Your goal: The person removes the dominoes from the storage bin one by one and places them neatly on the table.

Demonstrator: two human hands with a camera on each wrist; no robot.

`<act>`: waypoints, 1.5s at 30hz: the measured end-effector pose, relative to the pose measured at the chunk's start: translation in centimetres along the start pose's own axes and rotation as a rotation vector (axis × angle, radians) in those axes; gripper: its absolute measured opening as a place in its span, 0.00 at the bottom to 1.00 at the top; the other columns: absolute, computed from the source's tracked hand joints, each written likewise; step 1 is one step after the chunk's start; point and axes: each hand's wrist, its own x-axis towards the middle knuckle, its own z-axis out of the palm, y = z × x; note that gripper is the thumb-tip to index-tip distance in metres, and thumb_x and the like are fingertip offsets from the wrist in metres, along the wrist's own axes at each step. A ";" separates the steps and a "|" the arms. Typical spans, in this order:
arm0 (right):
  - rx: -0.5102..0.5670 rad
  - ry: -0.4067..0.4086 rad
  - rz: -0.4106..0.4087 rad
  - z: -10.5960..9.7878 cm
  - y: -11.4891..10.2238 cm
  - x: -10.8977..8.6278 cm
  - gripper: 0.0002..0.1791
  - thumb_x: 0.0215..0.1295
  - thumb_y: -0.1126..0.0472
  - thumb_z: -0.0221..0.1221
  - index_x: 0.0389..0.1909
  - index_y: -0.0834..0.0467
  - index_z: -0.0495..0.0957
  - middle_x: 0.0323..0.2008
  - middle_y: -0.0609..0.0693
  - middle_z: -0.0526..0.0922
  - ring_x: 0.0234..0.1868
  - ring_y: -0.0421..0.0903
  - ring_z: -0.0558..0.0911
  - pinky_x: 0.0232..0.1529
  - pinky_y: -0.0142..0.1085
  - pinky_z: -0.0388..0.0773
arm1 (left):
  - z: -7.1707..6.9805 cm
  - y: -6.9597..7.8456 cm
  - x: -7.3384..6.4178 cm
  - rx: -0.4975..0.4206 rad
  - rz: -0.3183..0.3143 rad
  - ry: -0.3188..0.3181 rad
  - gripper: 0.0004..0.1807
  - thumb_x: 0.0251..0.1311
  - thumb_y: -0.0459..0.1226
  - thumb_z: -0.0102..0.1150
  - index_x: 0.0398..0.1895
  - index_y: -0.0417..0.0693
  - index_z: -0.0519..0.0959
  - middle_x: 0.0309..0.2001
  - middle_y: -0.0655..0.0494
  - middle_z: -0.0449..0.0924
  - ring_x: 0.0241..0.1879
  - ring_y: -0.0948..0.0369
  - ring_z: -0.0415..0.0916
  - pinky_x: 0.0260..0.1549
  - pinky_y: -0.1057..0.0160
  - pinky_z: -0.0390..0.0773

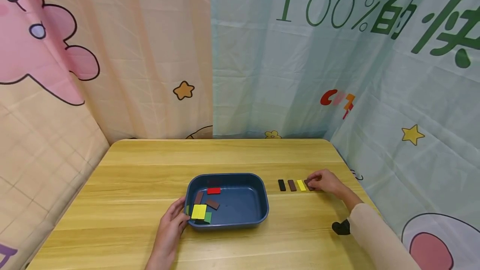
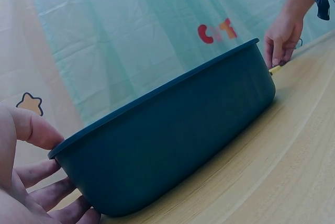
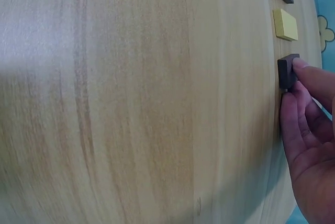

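My left hand (image 1: 169, 230) holds the near left corner of a dark blue tray (image 1: 234, 225), thumb at the rim and fingers against the outer wall in the left wrist view. Inside lie a red block (image 1: 213, 191), yellow blocks (image 1: 199, 211), a green block (image 1: 208, 217) and brown blocks (image 1: 212, 204). To the tray's right, a row runs from a black block (image 1: 282, 185) through a brown block (image 1: 292, 185) to a yellow block (image 1: 301, 185). At the row's right end my right hand (image 1: 325, 181) pinches another brown block (image 3: 285, 72), its thumb on the top edge.
The wooden table (image 1: 225, 155) has rounded far corners. Printed curtains (image 1: 262, 74) hang behind it and along both sides. A dark strap or band (image 1: 341, 227) shows beside the right sleeve (image 1: 375, 236).
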 end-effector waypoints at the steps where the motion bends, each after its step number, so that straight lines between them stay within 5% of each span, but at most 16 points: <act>1: -0.008 0.002 -0.006 0.0 0.0 0.0 0.15 0.69 0.66 0.65 0.51 0.72 0.82 0.37 0.55 0.84 0.38 0.47 0.82 0.39 0.38 0.84 | 0.0 0.0 0.0 0.001 -0.002 0.001 0.36 0.68 0.25 0.46 0.80 0.37 0.56 0.79 0.38 0.55 0.74 0.49 0.57 0.50 0.71 0.74; 9: -0.003 0.033 0.036 -0.2 -0.2 -0.3 0.16 0.68 0.64 0.66 0.51 0.70 0.82 0.39 0.56 0.83 0.39 0.49 0.82 0.40 0.39 0.83 | 0.0 -0.1 0.0 0.007 -0.008 0.002 0.36 0.67 0.25 0.46 0.80 0.37 0.57 0.78 0.37 0.55 0.73 0.48 0.58 0.50 0.70 0.74; 20: -0.099 0.053 -0.047 -0.9 -2.0 0.3 0.17 0.68 0.62 0.65 0.52 0.69 0.83 0.41 0.54 0.84 0.41 0.50 0.80 0.44 0.43 0.80 | 0.0 0.1 -0.2 0.013 0.001 0.003 0.35 0.67 0.24 0.46 0.80 0.37 0.57 0.78 0.38 0.55 0.73 0.49 0.59 0.50 0.71 0.74; 45: -0.069 -0.151 -0.266 1.7 -9.3 2.4 0.16 0.68 0.65 0.66 0.52 0.70 0.82 0.37 0.48 0.84 0.38 0.47 0.81 0.41 0.41 0.81 | 0.0 0.0 0.0 0.008 -0.005 -0.006 0.36 0.68 0.25 0.46 0.80 0.38 0.56 0.79 0.38 0.54 0.72 0.49 0.58 0.48 0.72 0.74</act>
